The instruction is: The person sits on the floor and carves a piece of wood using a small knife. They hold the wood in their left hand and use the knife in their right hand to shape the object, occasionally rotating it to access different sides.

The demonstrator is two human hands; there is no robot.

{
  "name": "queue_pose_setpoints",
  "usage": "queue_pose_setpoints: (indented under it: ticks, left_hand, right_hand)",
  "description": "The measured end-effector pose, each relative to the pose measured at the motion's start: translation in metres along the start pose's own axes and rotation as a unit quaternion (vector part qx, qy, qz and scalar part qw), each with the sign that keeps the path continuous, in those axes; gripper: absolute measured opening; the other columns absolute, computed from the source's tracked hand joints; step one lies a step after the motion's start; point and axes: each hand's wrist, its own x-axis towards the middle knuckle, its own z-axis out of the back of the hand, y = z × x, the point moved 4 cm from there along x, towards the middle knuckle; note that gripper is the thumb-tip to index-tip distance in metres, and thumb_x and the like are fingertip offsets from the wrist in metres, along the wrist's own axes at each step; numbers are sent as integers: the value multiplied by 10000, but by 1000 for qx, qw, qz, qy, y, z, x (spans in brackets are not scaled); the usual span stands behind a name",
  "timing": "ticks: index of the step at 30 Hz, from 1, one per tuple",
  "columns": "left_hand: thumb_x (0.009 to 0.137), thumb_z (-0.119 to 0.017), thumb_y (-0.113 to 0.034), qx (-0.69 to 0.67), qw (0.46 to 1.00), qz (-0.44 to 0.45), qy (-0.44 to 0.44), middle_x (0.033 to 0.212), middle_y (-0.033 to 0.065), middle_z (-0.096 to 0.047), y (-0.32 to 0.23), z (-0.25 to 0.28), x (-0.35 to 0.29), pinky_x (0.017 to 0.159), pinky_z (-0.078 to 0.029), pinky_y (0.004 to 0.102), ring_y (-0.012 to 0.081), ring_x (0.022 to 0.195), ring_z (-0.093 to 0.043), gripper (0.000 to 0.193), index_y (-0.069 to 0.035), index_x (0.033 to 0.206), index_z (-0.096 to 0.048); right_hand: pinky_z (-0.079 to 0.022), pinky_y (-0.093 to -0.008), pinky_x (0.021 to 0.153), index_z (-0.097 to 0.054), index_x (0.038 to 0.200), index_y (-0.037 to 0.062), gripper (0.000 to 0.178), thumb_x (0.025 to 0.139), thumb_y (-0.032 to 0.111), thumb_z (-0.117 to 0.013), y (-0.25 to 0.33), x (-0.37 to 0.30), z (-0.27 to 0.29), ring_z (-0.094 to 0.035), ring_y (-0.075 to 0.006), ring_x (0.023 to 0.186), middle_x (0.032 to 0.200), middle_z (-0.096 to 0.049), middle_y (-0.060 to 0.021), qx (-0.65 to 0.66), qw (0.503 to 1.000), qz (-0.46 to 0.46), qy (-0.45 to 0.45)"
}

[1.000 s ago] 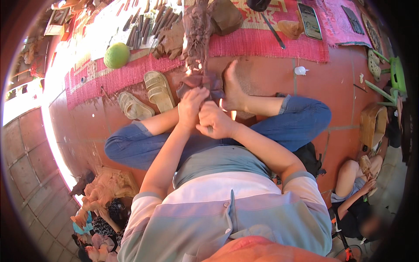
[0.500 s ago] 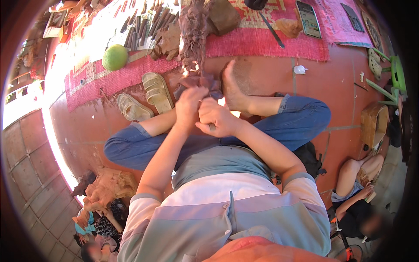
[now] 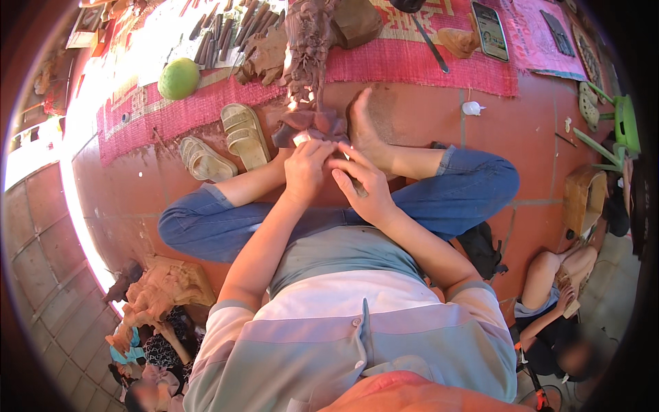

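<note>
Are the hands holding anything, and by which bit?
The right hand seems to hold a slim tool; only one end shows, so the exact spot is hidden. The left hand is by the wooden carving; any grip is unclear.

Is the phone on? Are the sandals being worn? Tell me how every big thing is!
Dark carving: finely cut, top out of view
Left hand: fingers bent, at the carving's near end
Right hand: fingers partly straightened, grip unclear
Phone: face up, screen lit
Sandals: not worn, side by side
Round green fruit: no cut showing
Slim tools: laid out together
</note>
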Motion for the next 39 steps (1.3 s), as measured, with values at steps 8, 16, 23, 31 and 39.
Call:
queue_pose_setpoints:
  ticks: [8, 16, 23, 31, 39]
  left_hand:
    - [659, -655, -38, 39, 999, 7, -31, 927, 13, -623, 6, -6, 4, 706, -519, 335, 240, 887, -601, 311, -126, 957, -681]
    - [669, -665, -51, 1, 998, 15, -55, 945, 53, -632, 8, -3, 12, 736, -512, 341, 262, 861, -609, 311, -104, 975, -677]
    - [658, -647, -29, -44, 998, -4, -48, 990, 45, -643, 4, 1, 10, 768, -508, 349, 249, 913, -595, 342, -114, 988, -681]
    - [631, -679, -64, 20, 999, -46, -5, 951, 29, -645, 6, -18, -6, 769, -507, 354, 249, 890, -598, 317, -114, 945, -680]
    - [671, -668, -36, 7, 999, -37, -32, 938, 77, -644, -1, -12, 7, 817, -487, 389, 307, 900, -586, 241, -83, 907, -679]
  right_hand:
    - [-439, -373, 928, -580, 1144, 5, 290, 865, 86, -571, -27, -7, -2, -535, -378, 1134, 1325, -439, -286, -19, 998, 29, 56]
    - [-447, -340, 912, -603, 1122, 5, 265, 864, 13, -543, -10, 2, 1, -551, -342, 1143, 1283, -498, -261, -17, 999, 14, 31]
    - [-420, -344, 959, -589, 1172, 2, 303, 881, 30, -509, -2, -2, 7, -520, -329, 1186, 1313, -484, -243, -30, 997, 69, 20]
    - [-430, -357, 947, -579, 1191, 33, 315, 881, 54, -525, -35, -17, 0, -528, -321, 1174, 1349, -452, -228, 3, 998, 29, 55]
    - [-384, -326, 992, -566, 1193, 0, 297, 907, 65, -520, -28, -14, 0, -470, -291, 1246, 1340, -466, -224, 34, 999, 41, 11]
